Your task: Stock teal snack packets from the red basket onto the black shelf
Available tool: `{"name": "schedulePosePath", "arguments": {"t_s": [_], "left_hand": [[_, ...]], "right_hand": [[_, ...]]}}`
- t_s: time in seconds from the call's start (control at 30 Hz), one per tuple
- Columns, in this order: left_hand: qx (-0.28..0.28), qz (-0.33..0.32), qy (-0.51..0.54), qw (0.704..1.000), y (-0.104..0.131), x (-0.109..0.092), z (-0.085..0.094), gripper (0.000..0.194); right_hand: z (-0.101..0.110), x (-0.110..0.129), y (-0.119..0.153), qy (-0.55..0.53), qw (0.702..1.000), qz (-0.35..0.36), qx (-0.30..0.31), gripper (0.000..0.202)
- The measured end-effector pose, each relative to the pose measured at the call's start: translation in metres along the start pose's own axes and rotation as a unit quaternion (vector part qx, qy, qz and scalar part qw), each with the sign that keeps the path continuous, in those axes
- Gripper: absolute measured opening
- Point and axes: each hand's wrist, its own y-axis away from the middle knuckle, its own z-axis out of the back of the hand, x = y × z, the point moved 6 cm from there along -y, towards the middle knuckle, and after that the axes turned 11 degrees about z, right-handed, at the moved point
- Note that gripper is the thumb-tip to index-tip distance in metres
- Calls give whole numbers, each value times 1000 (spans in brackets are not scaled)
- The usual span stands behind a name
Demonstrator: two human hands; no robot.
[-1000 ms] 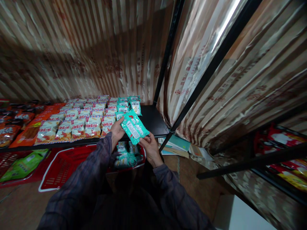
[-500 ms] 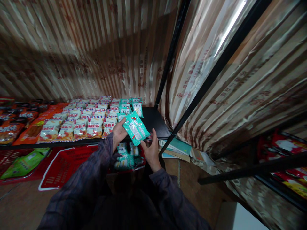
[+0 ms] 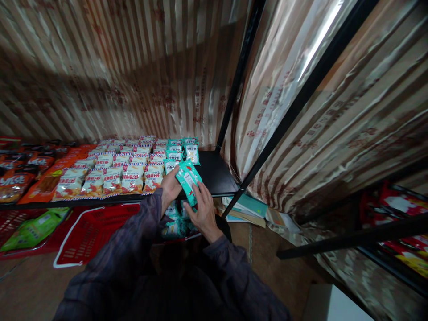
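A teal snack bag (image 3: 189, 178) is held up in front of the shelf's edge, its back side with a printed label facing me. My left hand (image 3: 171, 185) grips its left edge. My right hand (image 3: 203, 209) is on its lower right side, fingers across the front of the bag and thumb below. Behind it, a row of matching teal bags (image 3: 191, 153) stands on the black shelf (image 3: 217, 174). White snack bags with red lettering (image 3: 133, 176) stand in rows to the left. More teal bags (image 3: 172, 228) lie in a basket below the shelf edge, partly hidden by my hands.
Orange snack bags (image 3: 45, 176) fill the shelf's left end. Under it stand a red basket (image 3: 90, 232) and a green package (image 3: 35, 227). Black shelf posts (image 3: 267, 151) rise at the right, with books (image 3: 245, 207) on the floor behind. A white box (image 3: 331, 303) stands lower right.
My right hand has moved left and up onto the teal snack bag, its fingers now across it. The bag has turned and appears narrower. My left hand keeps its hold.
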Motion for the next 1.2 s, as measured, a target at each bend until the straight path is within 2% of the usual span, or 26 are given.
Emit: {"name": "schedulePosePath", "arguments": {"t_s": [0.13,0.27,0.4,0.47,0.53,0.63,0.7,0.8,0.87,0.97,1.2], "left_hand": [[14,-44,6,999,14,3,-14,8],[13,-53,-29,998,25,8,-25,12],[-8,-70,-92,993,21,9,-20,20],[-26,-95,-139,985,14,7,-12,19],[-71,-119,-190,972,5,5,1,21],[-128,-103,-243,956,-6,11,20,27],[-126,-57,-265,954,-12,22,27,30],[-86,5,-290,953,-17,41,31,34],[-69,13,-293,953,-20,49,31,36],[-73,-1,-271,960,-25,54,33,35],[-87,-63,-226,968,-38,55,36,26]], "right_hand": [[-4,-3,1,6,1000,-29,1,63],[-2,-11,0,-45,995,-74,-46,52],[0,-34,5,-147,965,-191,-103,49],[-1,-48,9,-214,935,-254,-125,50],[-3,-58,11,-300,894,-298,-149,52],[-8,-66,12,-436,809,-353,-178,56],[-10,-67,11,-489,757,-387,-194,58],[-9,-68,9,-522,715,-414,-210,58],[-10,-69,9,-535,703,-420,-211,56],[-11,-74,11,-539,695,-430,-207,55],[-19,-95,21,-515,707,-445,-190,52]]}}
